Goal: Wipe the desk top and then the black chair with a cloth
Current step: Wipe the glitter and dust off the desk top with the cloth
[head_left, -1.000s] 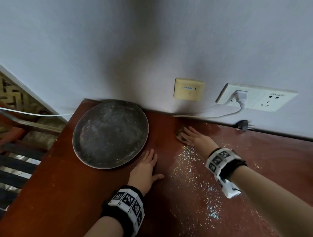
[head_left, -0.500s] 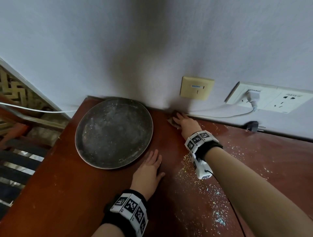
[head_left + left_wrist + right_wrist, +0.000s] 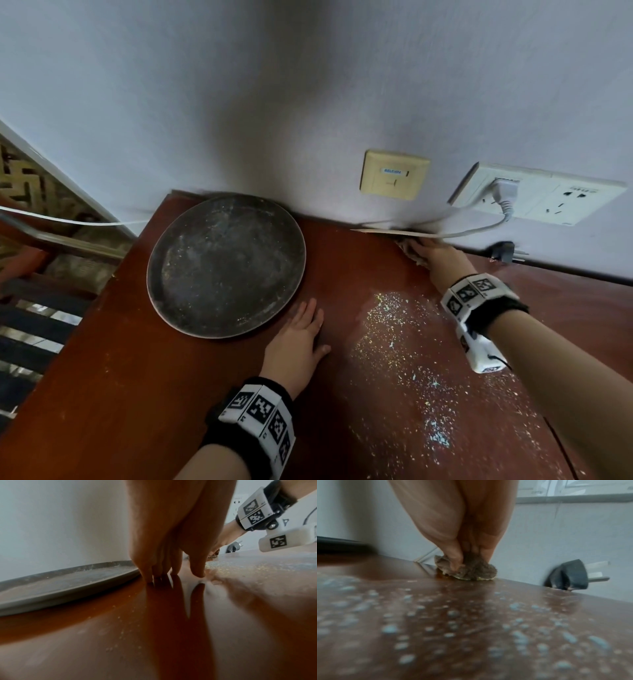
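Pressing cloth [image 3: 467, 569], right hand [image 3: 442, 258]

A: What is worn on the left hand [image 3: 295, 343]'s wrist?

B: A black fabric wristband [image 3: 239, 442] carrying a ring of white square tiles printed with black coded markers.

A: And beyond the right hand [image 3: 442, 260]?

B: The same black band with white marker tiles [image 3: 474, 294], plus a white boxy camera module [image 3: 288, 538] on a screwed bracket, with a thin black cable [image 3: 561, 445] trailing along the bare forearm.
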